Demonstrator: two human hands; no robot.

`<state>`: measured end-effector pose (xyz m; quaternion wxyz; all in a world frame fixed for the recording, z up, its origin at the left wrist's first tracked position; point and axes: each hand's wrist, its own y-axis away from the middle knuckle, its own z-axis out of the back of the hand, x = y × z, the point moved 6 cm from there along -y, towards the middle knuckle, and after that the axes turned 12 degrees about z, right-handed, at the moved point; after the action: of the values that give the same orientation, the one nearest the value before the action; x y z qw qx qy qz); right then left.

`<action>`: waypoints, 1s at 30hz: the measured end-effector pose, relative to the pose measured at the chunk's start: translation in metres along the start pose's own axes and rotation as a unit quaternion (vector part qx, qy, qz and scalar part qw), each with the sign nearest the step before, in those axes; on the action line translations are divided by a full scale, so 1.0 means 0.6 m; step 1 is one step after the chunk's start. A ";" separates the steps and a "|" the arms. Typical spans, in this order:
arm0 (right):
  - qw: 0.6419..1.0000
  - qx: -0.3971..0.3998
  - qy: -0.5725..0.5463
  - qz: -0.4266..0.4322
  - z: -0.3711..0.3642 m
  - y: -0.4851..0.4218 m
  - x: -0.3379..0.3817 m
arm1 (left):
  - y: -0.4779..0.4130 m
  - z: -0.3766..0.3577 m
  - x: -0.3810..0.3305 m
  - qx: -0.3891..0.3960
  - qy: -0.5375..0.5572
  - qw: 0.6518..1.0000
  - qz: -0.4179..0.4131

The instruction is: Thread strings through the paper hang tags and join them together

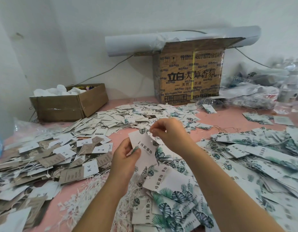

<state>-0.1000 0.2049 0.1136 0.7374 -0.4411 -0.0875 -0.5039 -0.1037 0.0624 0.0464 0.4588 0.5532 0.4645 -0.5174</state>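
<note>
A: Largest first. What did the bench carry?

B: Bench (232, 114), pink, one. A printed carton (190, 77) stood at its far edge and a smaller open carton (68, 104) far to your left. Leaf-print tags (262, 156) were heaped to your right and front, brown and white tags (64, 156) to your left, and loose strings (98, 186) lay by your left forearm.

A: And the piece in work?

B: Hang tag (145, 151), one, held clear above the heaps at centre. Its long axis ran from your left grip (126, 156) up toward your right grip (170, 133). The left grip pinched the lower edge between thumb and fingers. The right grip's fingertips were pressed together as on a string end, though the string was too fine to make out.

A: Where was the hole?

B: The hole (150, 142) was near the upper right edge, just below your right fingertips. Your right grip was much the nearer. I judged the move short and downward, with open air between your hands and the heaps close beneath.
</note>
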 end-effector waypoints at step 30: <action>0.992 -0.021 0.091 0.088 -0.009 0.002 0.017 | 0.003 -0.007 -0.009 0.062 0.097 0.993 0.010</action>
<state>-0.0959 0.1941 0.1157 0.7743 -0.4147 0.0298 -0.4771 -0.1018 0.0661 0.0521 0.3819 0.6329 0.4681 -0.4843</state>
